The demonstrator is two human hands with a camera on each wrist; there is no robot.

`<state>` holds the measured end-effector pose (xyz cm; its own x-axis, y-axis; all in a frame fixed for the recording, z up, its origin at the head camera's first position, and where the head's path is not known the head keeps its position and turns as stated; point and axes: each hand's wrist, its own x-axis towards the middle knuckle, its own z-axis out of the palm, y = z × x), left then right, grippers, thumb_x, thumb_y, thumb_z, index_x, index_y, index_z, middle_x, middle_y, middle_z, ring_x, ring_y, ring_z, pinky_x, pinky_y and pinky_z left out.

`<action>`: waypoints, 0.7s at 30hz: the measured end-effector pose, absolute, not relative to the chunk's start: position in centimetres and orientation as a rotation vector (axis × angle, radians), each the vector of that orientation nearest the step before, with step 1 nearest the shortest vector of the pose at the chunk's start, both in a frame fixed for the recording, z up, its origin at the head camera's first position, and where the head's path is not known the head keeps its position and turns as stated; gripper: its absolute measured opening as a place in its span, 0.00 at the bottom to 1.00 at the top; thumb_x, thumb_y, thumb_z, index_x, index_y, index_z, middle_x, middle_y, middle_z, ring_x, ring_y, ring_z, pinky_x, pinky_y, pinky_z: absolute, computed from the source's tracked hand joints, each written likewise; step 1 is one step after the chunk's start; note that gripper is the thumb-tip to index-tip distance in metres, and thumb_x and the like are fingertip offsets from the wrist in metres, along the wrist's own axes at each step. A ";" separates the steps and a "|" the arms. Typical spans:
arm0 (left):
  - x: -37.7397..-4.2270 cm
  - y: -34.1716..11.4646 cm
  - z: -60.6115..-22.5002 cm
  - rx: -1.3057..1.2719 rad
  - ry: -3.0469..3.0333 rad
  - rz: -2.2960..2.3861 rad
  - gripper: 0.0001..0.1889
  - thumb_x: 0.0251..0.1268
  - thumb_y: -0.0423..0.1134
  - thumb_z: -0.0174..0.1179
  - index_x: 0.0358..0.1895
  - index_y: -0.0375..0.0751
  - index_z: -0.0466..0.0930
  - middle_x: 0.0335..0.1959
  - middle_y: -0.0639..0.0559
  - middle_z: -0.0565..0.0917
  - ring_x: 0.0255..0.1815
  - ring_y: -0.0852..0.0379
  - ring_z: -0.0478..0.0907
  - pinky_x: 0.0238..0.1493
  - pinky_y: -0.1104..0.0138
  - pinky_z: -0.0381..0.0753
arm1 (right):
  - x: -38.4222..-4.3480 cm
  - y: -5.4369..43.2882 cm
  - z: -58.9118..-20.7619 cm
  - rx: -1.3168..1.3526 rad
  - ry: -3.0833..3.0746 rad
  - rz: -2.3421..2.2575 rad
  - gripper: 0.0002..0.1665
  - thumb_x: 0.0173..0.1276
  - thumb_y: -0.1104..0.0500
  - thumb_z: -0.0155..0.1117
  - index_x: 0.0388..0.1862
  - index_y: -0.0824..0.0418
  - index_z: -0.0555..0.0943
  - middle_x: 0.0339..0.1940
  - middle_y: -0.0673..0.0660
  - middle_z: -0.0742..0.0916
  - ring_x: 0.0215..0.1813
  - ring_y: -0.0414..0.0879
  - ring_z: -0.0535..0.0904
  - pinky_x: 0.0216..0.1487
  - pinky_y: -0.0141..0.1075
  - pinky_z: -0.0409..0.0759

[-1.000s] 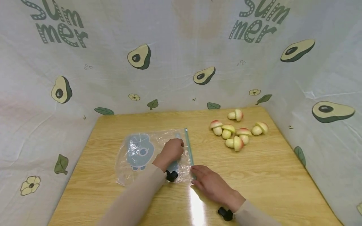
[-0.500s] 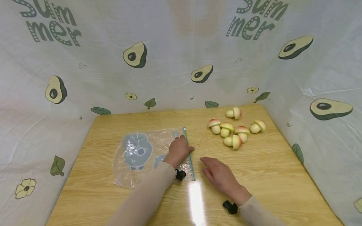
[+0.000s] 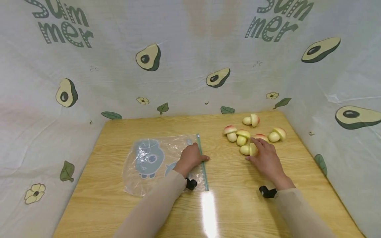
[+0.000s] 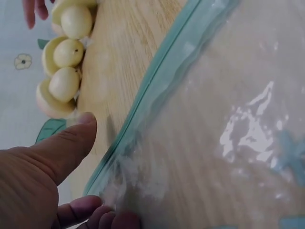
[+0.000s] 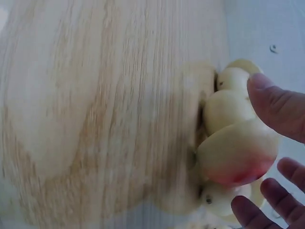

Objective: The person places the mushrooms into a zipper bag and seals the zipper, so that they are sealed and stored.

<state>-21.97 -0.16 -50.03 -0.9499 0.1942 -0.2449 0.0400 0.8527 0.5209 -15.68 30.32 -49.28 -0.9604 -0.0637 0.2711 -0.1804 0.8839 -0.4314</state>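
A clear zip bag (image 3: 166,145) with a blue animal print lies flat on the table, its green zip strip (image 3: 204,172) facing right. My left hand (image 3: 190,158) rests on the bag by that strip. In the left wrist view the thumb (image 4: 71,145) stands out past the strip, while the other fingertips touch the plastic. Over the toy mushrooms my right hand (image 3: 268,162) reaches with spread fingers. Thumb and fingers lie on either side of the nearest mushroom (image 5: 236,152), which has a red-tinged cap; contact cannot be made out.
Several more toy mushrooms, such as the red-capped one (image 3: 230,133) and the one at the far right (image 3: 277,134), lie around the nearest one. A patterned cloth (image 3: 184,59) walls the back and sides of the wooden table (image 3: 229,205).
My right hand has left the bag's zip edge and gone right and forward to the mushrooms. The left hand has shifted slightly right on the bag, its thumb now outstretched.
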 end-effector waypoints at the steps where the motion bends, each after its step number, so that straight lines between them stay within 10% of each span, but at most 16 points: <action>1: -21.9 0.0 -50.1 0.173 2.742 0.756 0.45 0.64 0.59 0.75 0.69 0.26 0.70 0.52 0.34 0.85 0.52 0.39 0.84 0.52 0.49 0.87 | -15.7 30.6 -49.4 0.190 -2.811 0.698 0.50 0.62 0.60 0.82 0.80 0.64 0.68 0.68 0.71 0.77 0.66 0.76 0.69 0.61 0.69 0.74; 14: -22.2 0.1 -50.2 0.188 2.731 0.745 0.21 0.71 0.42 0.67 0.55 0.27 0.75 0.42 0.38 0.85 0.38 0.45 0.83 0.39 0.54 0.87 | -15.9 31.4 -50.6 0.157 -2.929 0.784 0.49 0.67 0.57 0.78 0.82 0.64 0.65 0.73 0.76 0.72 0.70 0.78 0.65 0.67 0.74 0.69; 21: -22.4 -1.3 -50.8 0.233 2.721 0.866 0.09 0.74 0.33 0.58 0.33 0.42 0.71 0.24 0.52 0.67 0.24 0.55 0.62 0.26 0.64 0.63 | -16.2 31.1 -50.7 0.167 -2.922 0.784 0.47 0.68 0.57 0.77 0.81 0.65 0.66 0.73 0.75 0.73 0.70 0.77 0.66 0.66 0.73 0.70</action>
